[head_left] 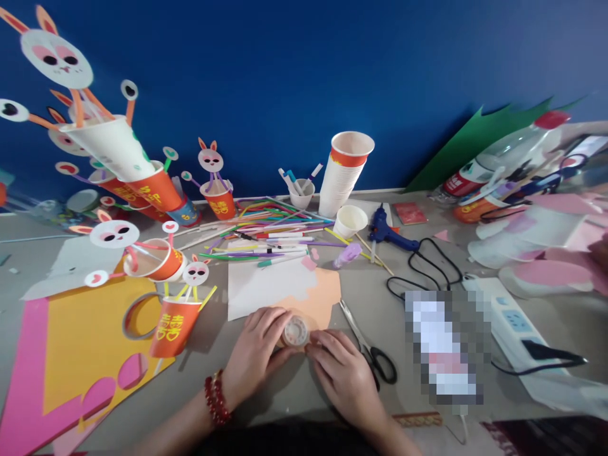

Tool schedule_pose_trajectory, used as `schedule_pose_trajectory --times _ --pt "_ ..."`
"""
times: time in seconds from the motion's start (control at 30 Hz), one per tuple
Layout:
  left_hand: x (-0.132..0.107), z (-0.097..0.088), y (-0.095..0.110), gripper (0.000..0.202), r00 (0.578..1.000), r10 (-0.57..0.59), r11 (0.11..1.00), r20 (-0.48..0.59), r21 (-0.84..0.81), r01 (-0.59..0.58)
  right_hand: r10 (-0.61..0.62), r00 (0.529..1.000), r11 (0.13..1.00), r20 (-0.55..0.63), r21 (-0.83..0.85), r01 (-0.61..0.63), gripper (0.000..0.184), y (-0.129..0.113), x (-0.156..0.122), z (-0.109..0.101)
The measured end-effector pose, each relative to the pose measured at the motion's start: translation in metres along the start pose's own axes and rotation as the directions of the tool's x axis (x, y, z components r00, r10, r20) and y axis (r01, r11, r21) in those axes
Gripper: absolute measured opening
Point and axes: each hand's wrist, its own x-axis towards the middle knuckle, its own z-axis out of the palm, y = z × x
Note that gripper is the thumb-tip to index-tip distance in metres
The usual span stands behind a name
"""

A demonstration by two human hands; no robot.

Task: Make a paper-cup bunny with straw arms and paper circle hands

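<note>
A small roll of clear tape (296, 331) is held between my two hands, over the near edge of the paper. My left hand (256, 348), with a red bead bracelet at the wrist, has its fingers and thumb around the roll's left side. The curled fingers of my right hand (344, 373) pinch at the roll's right edge; whether a strip of tape is between them cannot be made out. Cut peach paper (327, 291) and white paper (251, 288) lie just beyond. Black-handled scissors (363, 345) rest beside my right hand.
Paper-cup rabbits (175, 326) stand at the left by a yellow sheet (95, 329). Behind are pipe cleaners (266, 215), stacked cups (344, 180) and a blue glue gun (387, 231) with a looping cord. A power strip (513, 323) and a pixelated area lie right.
</note>
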Motion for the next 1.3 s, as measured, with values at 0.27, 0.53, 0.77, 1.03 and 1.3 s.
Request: schedule_pose_trajectory --times 0.27,0.53,0.77,1.03,1.3 --pt "-0.0005 0.0006 -0.0044 0.049 1.000 -0.008 1.000 0.003 -0.016 0.008 -0.004 1.000 0.999 -0.005 -0.053 0.003 0.031 0.0014 0.0009 -0.0001" --pt "0.0002 0.0024 -0.0067 0.051 0.999 -0.039 0.998 0.001 -0.042 0.039 -0.048 0.999 0.993 0.009 -0.105 0.049 0.029 0.0019 0.0036 -0.0001" --pt "0.0001 0.0014 -0.0070 0.051 0.999 -0.032 0.999 0.015 -0.041 0.033 -0.028 1.000 0.996 0.014 -0.090 0.029 0.028 0.0017 0.0047 0.0004" --pt "0.0011 0.0009 -0.0048 0.050 0.999 -0.039 0.999 0.012 -0.018 0.039 -0.040 0.999 0.996 0.015 -0.085 0.042 0.029 0.0008 0.0045 -0.0008" --pt "0.0023 0.0008 -0.0045 0.050 0.999 -0.039 0.999 -0.008 0.001 0.039 -0.026 1.000 0.997 -0.011 -0.068 0.026 0.028 0.0020 0.0047 0.0008"
